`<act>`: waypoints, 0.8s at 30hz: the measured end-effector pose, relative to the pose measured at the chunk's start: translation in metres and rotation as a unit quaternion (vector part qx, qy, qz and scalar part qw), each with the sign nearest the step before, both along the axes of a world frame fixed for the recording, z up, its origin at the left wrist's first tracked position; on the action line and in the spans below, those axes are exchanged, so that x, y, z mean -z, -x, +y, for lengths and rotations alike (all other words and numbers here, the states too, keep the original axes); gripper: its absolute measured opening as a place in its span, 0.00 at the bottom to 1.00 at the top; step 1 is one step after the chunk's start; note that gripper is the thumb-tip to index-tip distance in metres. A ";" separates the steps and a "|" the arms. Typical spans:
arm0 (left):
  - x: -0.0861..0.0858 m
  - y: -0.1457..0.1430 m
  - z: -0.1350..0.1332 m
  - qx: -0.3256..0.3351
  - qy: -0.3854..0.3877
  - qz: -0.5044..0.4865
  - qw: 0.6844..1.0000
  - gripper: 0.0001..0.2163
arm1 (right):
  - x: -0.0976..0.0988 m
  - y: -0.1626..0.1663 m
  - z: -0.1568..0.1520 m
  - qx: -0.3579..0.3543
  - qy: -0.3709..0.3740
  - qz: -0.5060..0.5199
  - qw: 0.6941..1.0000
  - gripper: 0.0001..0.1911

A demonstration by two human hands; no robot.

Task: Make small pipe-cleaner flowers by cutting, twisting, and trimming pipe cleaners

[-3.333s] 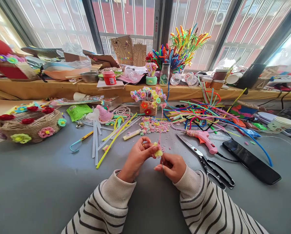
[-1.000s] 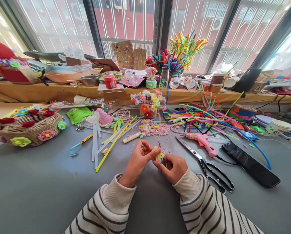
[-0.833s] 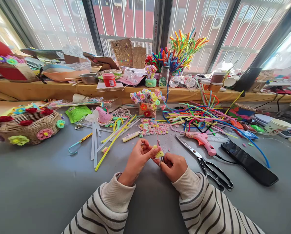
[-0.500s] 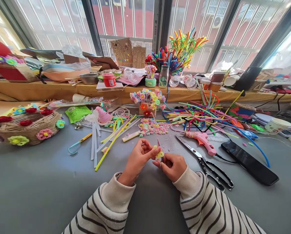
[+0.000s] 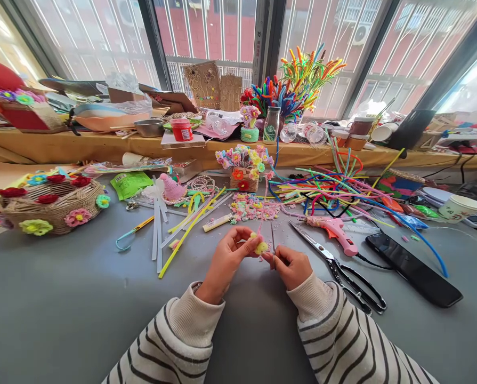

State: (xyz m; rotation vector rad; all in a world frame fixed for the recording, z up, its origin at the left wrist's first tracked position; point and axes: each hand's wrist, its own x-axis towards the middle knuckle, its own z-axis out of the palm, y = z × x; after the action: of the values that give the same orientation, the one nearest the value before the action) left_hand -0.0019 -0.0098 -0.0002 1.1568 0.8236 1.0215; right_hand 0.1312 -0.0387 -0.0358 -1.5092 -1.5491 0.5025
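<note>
My left hand [image 5: 229, 257] pinches a small fuzzy yellow flower [image 5: 261, 247] between thumb and fingertips. A thin pink stem [image 5: 263, 213] rises from the flower. Just to the right, my right hand [image 5: 294, 268] is closed on small scissors [image 5: 273, 238], their narrow dark blades pointing up and away from me. The blades stand apart from the flower, and the fingers hide most of the handles. Beyond both hands lies a heap of pastel fuzzy clippings [image 5: 254, 207].
Large black-handled scissors [image 5: 334, 261], a pink glue gun [image 5: 336, 232] and a phone [image 5: 414, 269] lie to the right. Behind them spread loose pipe cleaners [image 5: 322, 189]. Glue sticks [image 5: 157, 234] and a woven basket [image 5: 54, 213] are at left; a flower-filled pot [image 5: 244, 178] stands ahead.
The small scissors have moved right, away from the flower, with my right hand. My left hand has tilted the flower slightly; the view has shifted a little.
</note>
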 end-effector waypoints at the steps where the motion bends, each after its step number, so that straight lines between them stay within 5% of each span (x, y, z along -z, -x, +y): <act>1: 0.001 0.000 0.000 -0.002 -0.008 0.006 1.000 0.09 | -0.001 -0.001 0.000 0.006 0.006 0.024 1.000 0.19; 7: 0.009 0.001 0.003 -0.003 -0.039 0.089 0.995 0.10 | -0.006 -0.007 0.005 0.051 0.045 0.202 0.977 0.19; 15: 0.011 -0.002 0.003 0.041 -0.030 0.116 0.992 0.09 | -0.006 -0.006 0.009 0.062 0.064 0.403 0.911 0.19; 24: 0.008 -0.002 0.001 0.043 0.006 0.045 0.998 0.08 | -0.005 -0.009 0.011 0.020 0.084 0.483 0.871 0.14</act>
State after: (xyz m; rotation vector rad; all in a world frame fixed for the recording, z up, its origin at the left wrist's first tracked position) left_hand -0.0001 -0.0093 -0.0079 1.2249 0.8435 0.8971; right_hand 0.1400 -0.0280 -0.0311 -1.0996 -0.6861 1.1723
